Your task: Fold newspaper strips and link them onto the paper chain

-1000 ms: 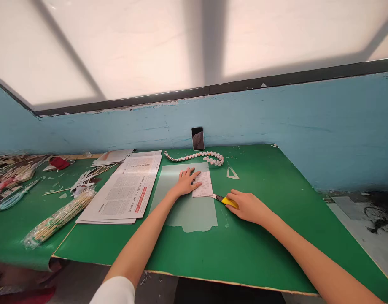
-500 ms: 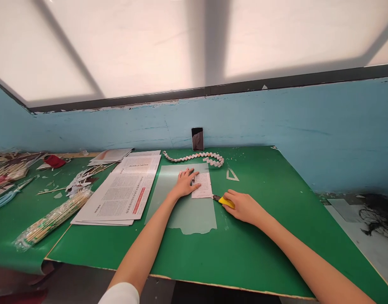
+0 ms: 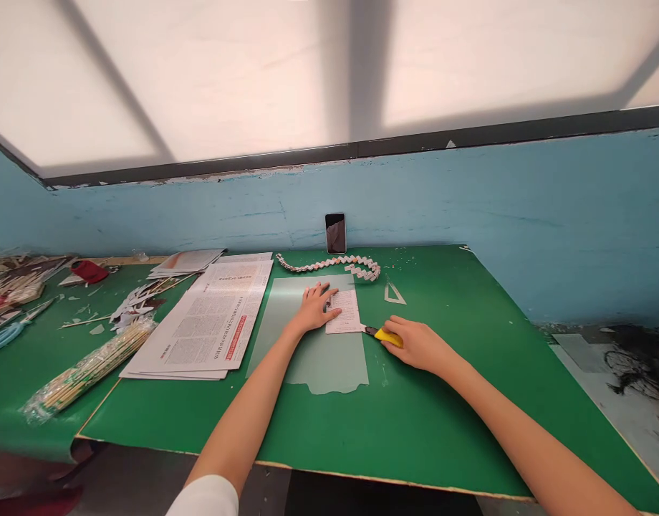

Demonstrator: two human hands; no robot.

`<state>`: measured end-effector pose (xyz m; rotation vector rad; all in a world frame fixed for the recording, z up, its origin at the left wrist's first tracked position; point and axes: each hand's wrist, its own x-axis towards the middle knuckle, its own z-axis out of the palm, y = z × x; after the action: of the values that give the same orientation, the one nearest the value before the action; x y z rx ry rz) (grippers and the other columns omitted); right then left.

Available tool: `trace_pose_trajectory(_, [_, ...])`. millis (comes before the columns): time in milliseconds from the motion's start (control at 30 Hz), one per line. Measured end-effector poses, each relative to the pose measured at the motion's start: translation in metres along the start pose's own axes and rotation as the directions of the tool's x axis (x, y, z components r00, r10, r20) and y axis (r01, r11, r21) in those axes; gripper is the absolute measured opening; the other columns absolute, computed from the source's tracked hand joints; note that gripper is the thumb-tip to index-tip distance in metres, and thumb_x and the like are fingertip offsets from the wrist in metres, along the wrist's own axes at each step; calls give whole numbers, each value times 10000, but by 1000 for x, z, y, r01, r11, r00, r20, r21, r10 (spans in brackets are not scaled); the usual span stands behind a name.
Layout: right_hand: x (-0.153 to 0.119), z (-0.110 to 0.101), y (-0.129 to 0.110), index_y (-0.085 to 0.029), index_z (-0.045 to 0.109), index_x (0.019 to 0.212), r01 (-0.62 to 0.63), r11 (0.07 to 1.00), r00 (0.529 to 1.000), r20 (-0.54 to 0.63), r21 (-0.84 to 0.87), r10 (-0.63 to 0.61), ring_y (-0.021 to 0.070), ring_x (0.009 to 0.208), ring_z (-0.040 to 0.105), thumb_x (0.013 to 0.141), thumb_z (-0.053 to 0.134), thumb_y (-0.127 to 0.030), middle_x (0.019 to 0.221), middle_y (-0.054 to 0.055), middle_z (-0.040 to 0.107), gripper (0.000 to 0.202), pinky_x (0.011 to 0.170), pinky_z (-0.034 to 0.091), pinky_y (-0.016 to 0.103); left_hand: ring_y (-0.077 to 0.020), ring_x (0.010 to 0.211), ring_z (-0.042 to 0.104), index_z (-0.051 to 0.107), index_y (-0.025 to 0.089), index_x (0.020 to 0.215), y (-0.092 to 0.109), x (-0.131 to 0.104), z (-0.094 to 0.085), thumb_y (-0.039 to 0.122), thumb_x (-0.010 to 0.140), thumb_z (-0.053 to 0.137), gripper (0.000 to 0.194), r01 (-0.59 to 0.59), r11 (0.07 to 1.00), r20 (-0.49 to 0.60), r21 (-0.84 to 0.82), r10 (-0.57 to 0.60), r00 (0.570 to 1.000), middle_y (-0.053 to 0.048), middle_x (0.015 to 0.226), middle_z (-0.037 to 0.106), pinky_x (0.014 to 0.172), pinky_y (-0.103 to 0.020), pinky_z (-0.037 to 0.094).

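A small folded piece of newspaper [image 3: 347,315] lies on a translucent sheet [image 3: 324,362]. My left hand [image 3: 314,308] rests spread on the left part of the paper, pressing it down. In my right hand [image 3: 415,344] is a yellow utility knife [image 3: 388,337], its blade pointing left at the paper's lower right corner. Behind the sheet curls a zigzag chain of folded paper [image 3: 329,264]. A white set square [image 3: 395,292] lies right of the paper.
Left of the sheet is a stack of newspapers [image 3: 205,322]. Farther left are bagged bamboo sticks [image 3: 93,369], light blue scissors [image 3: 12,333], paper scraps [image 3: 133,301] and a red object [image 3: 89,271]. A phone [image 3: 335,233] leans on the blue wall behind the green table [image 3: 458,423].
My right hand has shifted slightly right with the utility knife. My left hand stays on the paper.
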<state>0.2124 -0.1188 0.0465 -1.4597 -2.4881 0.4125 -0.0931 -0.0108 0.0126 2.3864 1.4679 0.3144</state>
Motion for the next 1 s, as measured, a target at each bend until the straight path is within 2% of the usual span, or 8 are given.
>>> trace_pose_trajectory(1000, [20, 9, 3, -226, 584, 928, -48, 998, 997, -68, -41, 45, 144, 654, 552, 990, 547, -347, 906, 17, 593, 141, 556, 294, 261, -339, 1571, 147, 432, 328, 1520, -2, 2, 1, 691, 928, 481, 696, 0, 1000, 4, -2, 0, 1000, -91, 1654, 311, 1266, -558, 66])
